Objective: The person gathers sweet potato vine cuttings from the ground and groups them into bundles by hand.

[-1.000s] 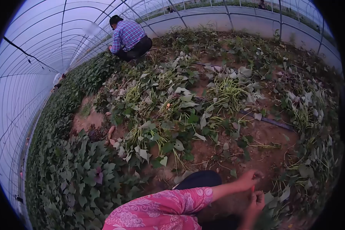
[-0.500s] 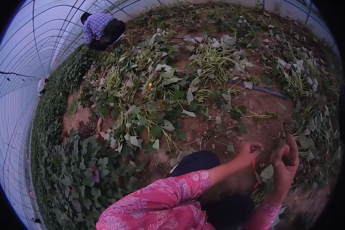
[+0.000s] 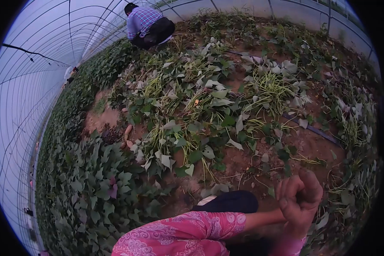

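Observation:
My right hand (image 3: pixel 301 197) is raised at the lower right, its fingers curled towards the thumb. Anything between those fingers is too small or hidden to make out. Behind it, my left forearm (image 3: pixel 264 218) reaches across from the pink patterned sleeve (image 3: pixel 226 224), and my left hand is hidden. Both are over brown soil near cut leafy vines (image 3: pixel 322 219). Beyond them lie piles of green stems and leaves (image 3: pixel 271 87).
A person in a checked shirt (image 3: pixel 145 20) crouches at the upper left; another person (image 3: pixel 69 73) is farther off. Leafy plants (image 3: pixel 94 179) grow at the left. Reddish roots (image 3: pixel 128 132) lie on soil. A dark strip (image 3: pixel 318 131) crosses the ground at the right.
The view has shifted. My hands were apart with a red strip between them; now my right hand is in front of my left hand and hides it, and the red strip is out of sight.

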Available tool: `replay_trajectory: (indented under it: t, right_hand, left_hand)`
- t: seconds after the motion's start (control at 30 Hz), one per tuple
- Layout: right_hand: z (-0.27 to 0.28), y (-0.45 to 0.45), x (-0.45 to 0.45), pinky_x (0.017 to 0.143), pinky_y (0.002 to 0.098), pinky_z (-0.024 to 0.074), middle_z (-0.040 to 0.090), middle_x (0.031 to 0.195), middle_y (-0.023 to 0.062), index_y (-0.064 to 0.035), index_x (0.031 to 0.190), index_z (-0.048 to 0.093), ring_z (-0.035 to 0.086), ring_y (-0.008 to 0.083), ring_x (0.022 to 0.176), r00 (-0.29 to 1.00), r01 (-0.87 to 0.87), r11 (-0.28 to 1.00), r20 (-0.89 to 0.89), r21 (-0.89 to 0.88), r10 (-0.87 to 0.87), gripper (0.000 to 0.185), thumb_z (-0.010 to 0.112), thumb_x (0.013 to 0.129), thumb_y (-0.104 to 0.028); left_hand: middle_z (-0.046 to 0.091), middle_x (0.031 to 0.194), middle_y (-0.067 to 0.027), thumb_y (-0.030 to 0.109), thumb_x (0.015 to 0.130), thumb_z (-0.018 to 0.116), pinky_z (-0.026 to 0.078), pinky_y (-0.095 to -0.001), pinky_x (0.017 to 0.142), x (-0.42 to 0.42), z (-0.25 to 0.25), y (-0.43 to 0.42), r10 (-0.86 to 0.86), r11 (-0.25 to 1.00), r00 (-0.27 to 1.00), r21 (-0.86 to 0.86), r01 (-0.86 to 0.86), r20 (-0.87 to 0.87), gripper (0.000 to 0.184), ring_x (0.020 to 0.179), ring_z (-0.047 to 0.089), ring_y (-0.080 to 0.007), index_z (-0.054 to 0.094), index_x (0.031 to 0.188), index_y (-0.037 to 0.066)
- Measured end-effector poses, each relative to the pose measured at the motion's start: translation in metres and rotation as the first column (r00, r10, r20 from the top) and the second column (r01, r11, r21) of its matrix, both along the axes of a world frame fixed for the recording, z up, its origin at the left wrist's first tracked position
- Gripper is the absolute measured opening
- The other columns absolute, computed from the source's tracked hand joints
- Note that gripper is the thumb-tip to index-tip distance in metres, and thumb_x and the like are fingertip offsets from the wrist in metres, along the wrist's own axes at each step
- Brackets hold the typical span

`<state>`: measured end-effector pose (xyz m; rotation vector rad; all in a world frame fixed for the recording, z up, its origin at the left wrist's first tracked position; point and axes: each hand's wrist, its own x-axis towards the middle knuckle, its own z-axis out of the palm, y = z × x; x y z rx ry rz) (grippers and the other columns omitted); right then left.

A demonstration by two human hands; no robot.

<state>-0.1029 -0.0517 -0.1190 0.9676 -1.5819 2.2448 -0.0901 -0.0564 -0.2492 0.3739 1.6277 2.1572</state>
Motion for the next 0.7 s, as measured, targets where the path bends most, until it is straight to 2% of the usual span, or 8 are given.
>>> replay_trajectory:
  t: [0.03, 0.1, 0.13, 0.2, 0.33, 0.4, 0.6, 0.7]
  right_hand:
    - [-0.003, -0.001, 0.001, 0.049, 0.0232, 0.0345, 0.033, 0.057, -0.0046, -0.008, 0.131, 0.039, 0.035, 0.007, 0.05, 1.0, -0.004, 1.0, 0.0, -0.001, 0.004, 0.067, 0.063, 0.069, -0.001]
    - [-0.008, -0.005, 0.005, 0.05, 0.0237, 0.036, 0.036, 0.058, -0.0037, -0.0054, 0.118, 0.052, 0.037, 0.0076, 0.052, 0.995, 0.053, 0.999, 0.09, 0.014, -0.054, 0.051, 0.065, 0.068, -0.003]
    - [-0.013, -0.005, 0.008, 0.05, 0.0237, 0.036, 0.036, 0.058, -0.0037, -0.0054, 0.118, 0.052, 0.037, 0.0076, 0.052, 0.995, 0.051, 0.999, 0.086, 0.012, -0.052, 0.051, 0.065, 0.068, -0.003]
    - [-0.026, 0.001, 0.016, 0.049, 0.0241, 0.0374, 0.039, 0.058, -0.0027, -0.0019, 0.097, 0.059, 0.039, 0.008, 0.052, 0.956, 0.201, 0.975, 0.197, 0.094, -0.216, 0.03, 0.067, 0.068, -0.005]
    - [-0.046, 0.017, 0.033, 0.048, 0.0242, 0.0378, 0.041, 0.058, -0.0017, -0.0003, 0.083, 0.057, 0.041, 0.0083, 0.052, 0.963, 0.183, 0.961, 0.161, 0.207, -0.218, 0.02, 0.068, 0.068, -0.007]
    - [-0.036, 0.004, 0.042, 0.047, 0.0244, 0.0382, 0.041, 0.056, -0.0017, -0.0001, 0.075, 0.054, 0.041, 0.0082, 0.051, 0.924, 0.146, 0.989, 0.357, -0.005, -0.134, 0.018, 0.069, 0.068, -0.007]
    - [0.011, -0.016, 0.043, 0.048, 0.0244, 0.039, 0.039, 0.057, -0.0021, -0.0018, 0.088, 0.053, 0.041, 0.0084, 0.051, 0.967, 0.073, 0.995, 0.25, -0.064, -0.054, 0.025, 0.067, 0.068, -0.005]
    - [0.023, -0.007, 0.048, 0.048, 0.0244, 0.0394, 0.038, 0.057, -0.0023, -0.0029, 0.096, 0.053, 0.041, 0.0085, 0.051, 0.981, 0.018, 0.996, 0.196, -0.091, 0.0, 0.032, 0.067, 0.067, -0.003]
  left_hand:
    - [0.057, 0.094, -0.0041, 0.006, 0.077, 0.057, 0.045, -0.0264, 0.07, 0.006, -0.002, -0.019, -0.001, 1.0, 1.0, -0.007, 0.001, 0.001, 0.024, 0.079, 0.054, -0.0127, 0.056, 0.1, 0.01]
    - [0.057, 0.094, -0.004, 0.006, 0.077, 0.057, 0.045, -0.0262, 0.071, 0.008, -0.003, -0.022, -0.003, 1.0, 1.0, -0.023, 0.003, 0.001, 0.024, 0.08, 0.054, -0.0126, 0.056, 0.101, 0.01]
    - [0.056, 0.094, -0.0039, 0.006, 0.077, 0.057, 0.045, -0.0261, 0.071, 0.01, -0.002, -0.026, -0.007, 1.0, 1.0, -0.03, 0.007, -0.002, 0.024, 0.08, 0.054, -0.0125, 0.056, 0.101, 0.011]
    - [0.056, 0.095, -0.0037, 0.006, 0.077, 0.057, 0.045, -0.026, 0.071, 0.006, -0.015, 0.003, -0.018, 0.999, 1.0, -0.035, 0.017, -0.018, 0.024, 0.081, 0.054, -0.0123, 0.056, 0.101, 0.011]
    - [0.056, 0.096, -0.0034, 0.007, 0.077, 0.057, 0.044, -0.0256, 0.072, 0.027, -0.029, -0.008, -0.053, 0.998, 0.997, -0.041, 0.051, -0.061, 0.025, 0.082, 0.054, -0.012, 0.056, 0.101, 0.011]
    - [0.056, 0.096, -0.0033, 0.007, 0.077, 0.057, 0.044, -0.0255, 0.072, 0.018, -0.03, -0.001, -0.077, 0.996, 0.994, -0.045, 0.073, -0.081, 0.025, 0.082, 0.053, -0.0119, 0.056, 0.102, 0.011]
    - [0.056, 0.098, -0.0028, 0.007, 0.078, 0.058, 0.044, -0.025, 0.073, 0.038, -0.031, 0.003, -0.146, 0.987, 0.979, -0.09, 0.134, -0.144, 0.025, 0.084, 0.053, -0.0114, 0.055, 0.102, 0.012]
    - [0.056, 0.099, -0.0026, 0.007, 0.078, 0.058, 0.044, -0.0247, 0.074, 0.027, -0.049, 0.004, -0.177, 0.981, 0.97, -0.115, 0.159, -0.166, 0.025, 0.085, 0.053, -0.0112, 0.055, 0.103, 0.012]
